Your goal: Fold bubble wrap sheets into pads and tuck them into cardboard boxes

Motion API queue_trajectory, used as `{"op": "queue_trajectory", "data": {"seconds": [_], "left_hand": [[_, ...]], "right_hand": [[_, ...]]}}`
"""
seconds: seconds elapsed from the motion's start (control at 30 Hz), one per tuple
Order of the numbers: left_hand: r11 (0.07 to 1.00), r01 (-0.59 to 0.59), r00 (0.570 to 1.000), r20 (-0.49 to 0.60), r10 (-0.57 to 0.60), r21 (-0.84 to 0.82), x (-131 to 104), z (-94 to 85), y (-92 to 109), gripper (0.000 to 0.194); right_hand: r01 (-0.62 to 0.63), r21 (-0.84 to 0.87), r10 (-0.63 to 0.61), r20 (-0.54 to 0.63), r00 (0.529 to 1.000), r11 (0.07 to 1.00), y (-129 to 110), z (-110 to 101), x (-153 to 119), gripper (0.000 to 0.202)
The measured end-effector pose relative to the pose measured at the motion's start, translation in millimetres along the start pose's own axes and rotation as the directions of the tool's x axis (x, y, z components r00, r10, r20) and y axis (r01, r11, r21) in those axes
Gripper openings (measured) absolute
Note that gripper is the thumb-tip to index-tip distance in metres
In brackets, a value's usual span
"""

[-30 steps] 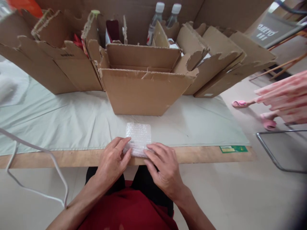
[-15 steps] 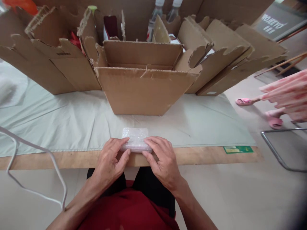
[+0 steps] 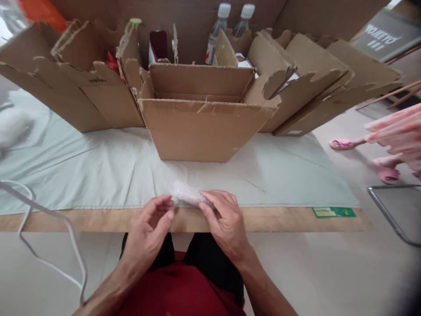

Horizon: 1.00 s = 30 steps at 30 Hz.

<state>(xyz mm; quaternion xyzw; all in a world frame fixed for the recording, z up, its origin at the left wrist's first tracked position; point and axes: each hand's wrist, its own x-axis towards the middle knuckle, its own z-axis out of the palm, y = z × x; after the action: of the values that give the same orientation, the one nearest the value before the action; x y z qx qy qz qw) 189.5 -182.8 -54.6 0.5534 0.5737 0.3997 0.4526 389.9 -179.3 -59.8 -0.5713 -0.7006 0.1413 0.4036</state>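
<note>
A small bundle of clear bubble wrap is at the front edge of the cloth-covered table, tilted and slightly blurred. What it contains, if anything, cannot be made out. My right hand pinches its right end between thumb and fingers. Just off its left end is my left hand, fingers curved and thumb apart, with nothing in its grasp. Beyond the bundle stands an open cardboard box, its front wall facing me.
Cardboard dividers flank the box, with plastic bottles behind. More bubble wrap lies at the left. A white cable loops beside my left forearm. A person in pink slippers is at the right, near a metal-framed chair.
My left hand has come off the bubble wrap bundle and moved slightly left. The bundle has turned and tilted in my right hand. The view has shifted a little.
</note>
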Motion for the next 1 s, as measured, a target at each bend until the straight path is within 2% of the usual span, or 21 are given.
{"op": "queue_trajectory", "data": {"seconds": [0.1,0.23,0.3,0.37,0.47,0.53,0.6,0.67,0.77,0.83,0.9,0.93,1.0], "left_hand": [[0.972,0.114,0.985,0.152,-0.083,-0.207,-6,11.1,6,0.038],[0.942,0.108,0.982,0.181,-0.052,-0.316,-4,23.0,17,0.033],[0.97,0.06,0.989,0.147,-0.026,-0.236,-2,22.4,20,0.03],[0.995,-0.044,0.987,0.152,0.057,-0.088,-2,19.6,21,0.028],[0.972,-0.227,0.935,0.293,0.2,0.06,-1,17.0,23,0.032],[0.948,-0.306,0.9,0.353,0.258,0.088,1,17.4,25,0.032],[0.93,-0.353,0.887,0.354,0.296,0.107,5,18.3,27,0.031],[0.913,-0.389,0.874,0.364,0.322,0.126,10,18.4,31,0.031],[0.858,-0.495,0.82,0.398,0.411,0.134,21,15.8,44,0.036],[0.796,-0.574,0.804,0.321,0.501,0.193,32,12.8,56,0.042],[0.717,-0.616,0.781,0.136,0.609,0.326,48,9.4,70,0.05],[0.673,-0.619,0.748,0.043,0.662,0.406,57,7.6,77,0.054],[0.603,-0.599,0.677,-0.069,0.732,0.527,80,3.9,90,0.06]], "right_hand": [[-0.115,0.139,0.111,0.033,0.993,0.984,-15,0,-12,0.02],[-0.145,0.23,0.122,0.111,0.986,0.962,-21,-3,-24,0.017],[-0.152,0.254,0.125,0.121,0.985,0.955,-17,-10,-25,0.02],[-0.184,0.303,0.141,0.159,0.977,0.935,-11,-21,-20,0.039],[-0.24,0.351,0.14,0.286,0.948,0.905,-7,-40,-7,0.063],[-0.254,0.346,0.121,0.363,0.924,0.903,-8,-50,2,0.054],[-0.259,0.331,0.115,0.397,0.911,0.908,-10,-57,10,0.031],[-0.265,0.315,0.128,0.395,0.91,0.911,-12,-62,14,0.017],[-0.253,0.29,0.133,0.376,0.917,0.923,-11,-71,19,0.01],[-0.212,0.261,0.117,0.335,0.935,0.942,-8,-80,24,0.008],[-0.153,0.226,0.086,0.281,0.956,0.962,-3,-93,30,0.007],[-0.119,0.21,0.062,0.258,0.964,0.97,-1,-100,34,0.008],[-0.054,0.188,0.009,0.232,0.973,0.981,6,-118,43,0.009]]}}
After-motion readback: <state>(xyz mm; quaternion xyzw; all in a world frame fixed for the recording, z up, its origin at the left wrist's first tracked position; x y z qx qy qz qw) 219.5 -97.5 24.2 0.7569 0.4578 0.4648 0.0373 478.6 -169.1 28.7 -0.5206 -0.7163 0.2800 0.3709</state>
